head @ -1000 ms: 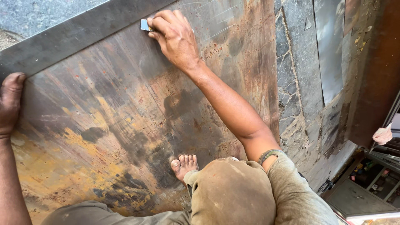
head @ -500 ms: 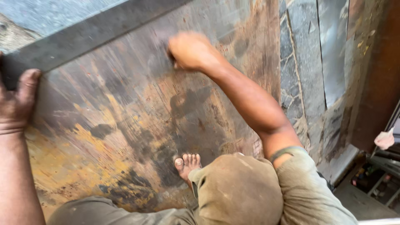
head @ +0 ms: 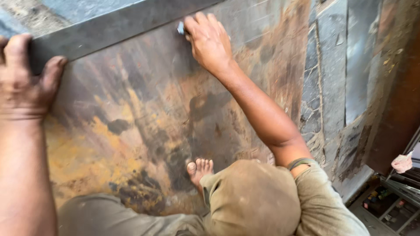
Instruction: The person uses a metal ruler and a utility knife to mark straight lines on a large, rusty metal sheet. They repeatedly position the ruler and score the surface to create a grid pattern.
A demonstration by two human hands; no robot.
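Note:
A large rusty metal sheet (head: 144, 126) lies flat under me, stained brown, orange and black. A long dark flat metal bar (head: 118, 26) lies across its far edge like a straightedge. My left hand (head: 24, 83) presses down on the bar's left end, fingers curled over it. My right hand (head: 210, 41) is closed on a small pale marking piece (head: 180, 28), its tip against the sheet right at the bar's lower edge. My bare foot (head: 200, 169) rests on the sheet near my bent knee.
More grey and rusty metal sheets (head: 354, 61) are stacked to the right. A lower floor area with small items and a pale rag (head: 401, 162) shows at the bottom right. Concrete ground (head: 26, 13) lies beyond the bar.
My right hand slid down the bar and has come back up along its edge. My left hand has moved further onto the bar's end. The view has shifted closer.

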